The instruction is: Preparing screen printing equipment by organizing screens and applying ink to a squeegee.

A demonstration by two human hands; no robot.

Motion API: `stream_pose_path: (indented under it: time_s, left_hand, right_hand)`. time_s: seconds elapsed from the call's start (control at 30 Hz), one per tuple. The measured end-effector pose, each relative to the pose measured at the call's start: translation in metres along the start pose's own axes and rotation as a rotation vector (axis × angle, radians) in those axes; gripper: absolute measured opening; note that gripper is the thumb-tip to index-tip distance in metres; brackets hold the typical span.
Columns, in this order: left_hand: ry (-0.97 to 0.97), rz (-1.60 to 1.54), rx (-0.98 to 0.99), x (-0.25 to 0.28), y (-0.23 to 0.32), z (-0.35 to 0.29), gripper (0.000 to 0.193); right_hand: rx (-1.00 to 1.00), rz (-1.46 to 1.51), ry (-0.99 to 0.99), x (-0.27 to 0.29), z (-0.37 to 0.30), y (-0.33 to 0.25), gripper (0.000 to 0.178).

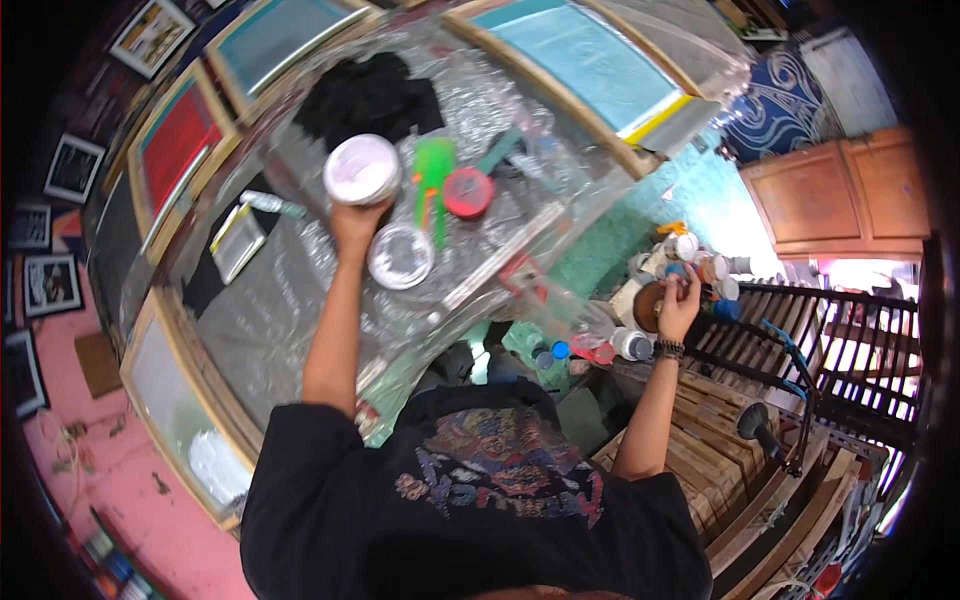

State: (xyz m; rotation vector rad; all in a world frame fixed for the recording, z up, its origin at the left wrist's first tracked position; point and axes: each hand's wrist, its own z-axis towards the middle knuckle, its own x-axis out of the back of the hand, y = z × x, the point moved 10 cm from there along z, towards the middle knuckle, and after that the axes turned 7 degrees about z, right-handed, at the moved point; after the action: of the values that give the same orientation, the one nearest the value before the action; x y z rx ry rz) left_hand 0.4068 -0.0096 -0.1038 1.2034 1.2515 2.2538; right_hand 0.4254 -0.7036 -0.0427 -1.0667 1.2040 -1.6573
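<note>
A large table (262, 335), covered with crinkled plastic sheeting, is occupied on several sides by wooden-framed panels. A light-blue panel (570, 55) is set at the far right, a grey-blue panel (283, 50) and a red panel (182, 150) at the far left, and a pale panel (175, 375) along the near left edge. To the right, a wooden cabinet (850, 195) and a stack of wooden slats (690, 450) are seen. A black cloth (365, 100) is bunched just beyond the white tub (362, 168), by which the space ahead is limited. The tub is held above the table in the left hand (358, 224); this grip is closed around its side, the fingers being partly hidden. The right hand (680, 305) is placed among crowded containers (705, 268), beside a brown round lid (648, 306). Its fingers are bent, but whether anything is held in this grip cannot be told. Beside the left wrist, a round white-rimmed vessel (402, 256) is seen. The space to the tub's right is taken up by a green spatula (434, 158), a red-topped jar (467, 192) and a teal scraper (498, 150). A white tube (270, 204) is laid to the left.
</note>
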Motion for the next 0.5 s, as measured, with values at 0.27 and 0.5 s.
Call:
stream_pose_path:
  time_s: [0.27,0.5]
  left_hand:
    - [0.095,0.319,0.119,0.016,0.137,-0.115,0.036]
    - [-0.614,-0.335,0.271,-0.273,0.271,-0.124,0.046]
  right_hand:
    - [0.289,-0.492,0.137,0.050,0.207,0.003,0.033]
    - [0.659,-0.735,-0.033,-0.060,0.464,-0.029,0.028]
